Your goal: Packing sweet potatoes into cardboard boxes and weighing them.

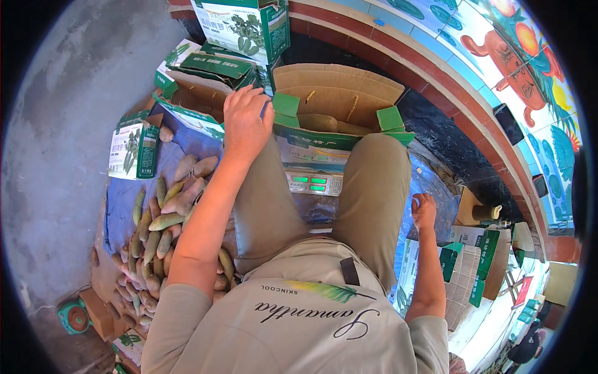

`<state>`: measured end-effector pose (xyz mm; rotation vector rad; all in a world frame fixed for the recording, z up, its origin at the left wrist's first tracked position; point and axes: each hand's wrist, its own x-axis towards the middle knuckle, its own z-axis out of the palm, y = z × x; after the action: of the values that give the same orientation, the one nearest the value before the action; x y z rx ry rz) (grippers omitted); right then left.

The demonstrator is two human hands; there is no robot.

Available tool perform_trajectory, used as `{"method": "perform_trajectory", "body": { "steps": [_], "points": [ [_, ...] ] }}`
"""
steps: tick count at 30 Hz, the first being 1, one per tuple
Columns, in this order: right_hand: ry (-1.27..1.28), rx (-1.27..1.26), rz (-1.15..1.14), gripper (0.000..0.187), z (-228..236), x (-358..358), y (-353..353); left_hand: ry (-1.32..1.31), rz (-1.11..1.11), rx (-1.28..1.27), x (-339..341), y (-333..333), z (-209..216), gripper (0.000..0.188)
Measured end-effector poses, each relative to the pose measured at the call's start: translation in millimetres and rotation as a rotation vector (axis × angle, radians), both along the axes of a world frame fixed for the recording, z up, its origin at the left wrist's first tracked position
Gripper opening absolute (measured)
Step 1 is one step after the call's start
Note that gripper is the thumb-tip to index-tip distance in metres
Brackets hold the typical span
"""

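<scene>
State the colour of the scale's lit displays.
Green; the lit displays show best in the head view.

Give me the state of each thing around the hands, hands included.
Left hand: raised, fingers loosely bent
Right hand: fingers curled, contents unclear
Front box: open, vegetables inside
Left box: open, contents unclear
Scale: display lit green
Vegetable pile: loose

Open green-and-brown carton (311,137), upright, straight ahead, long brownish vegetables (316,122) inside

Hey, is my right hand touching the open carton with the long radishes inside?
Apart: the head view shows blue tarp in the gap between your right hand and the open carton.
</scene>
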<state>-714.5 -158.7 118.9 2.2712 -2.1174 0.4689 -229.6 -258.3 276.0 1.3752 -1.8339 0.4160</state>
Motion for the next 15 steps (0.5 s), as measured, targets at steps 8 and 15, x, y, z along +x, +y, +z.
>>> {"method": "perform_trajectory", "body": {
  "steps": [8, 15],
  "points": [
    [-0.085, -0.088, 0.048, 0.012, 34, 25, -36, -0.026, -0.033, 0.047, -10, 5, 6, 0.012],
    [-0.232, -0.358, 0.052, 0.009, 83, 53, -93, -0.066, -0.116, 0.182, -14, 2, 12, 0.016]
  ]
}}
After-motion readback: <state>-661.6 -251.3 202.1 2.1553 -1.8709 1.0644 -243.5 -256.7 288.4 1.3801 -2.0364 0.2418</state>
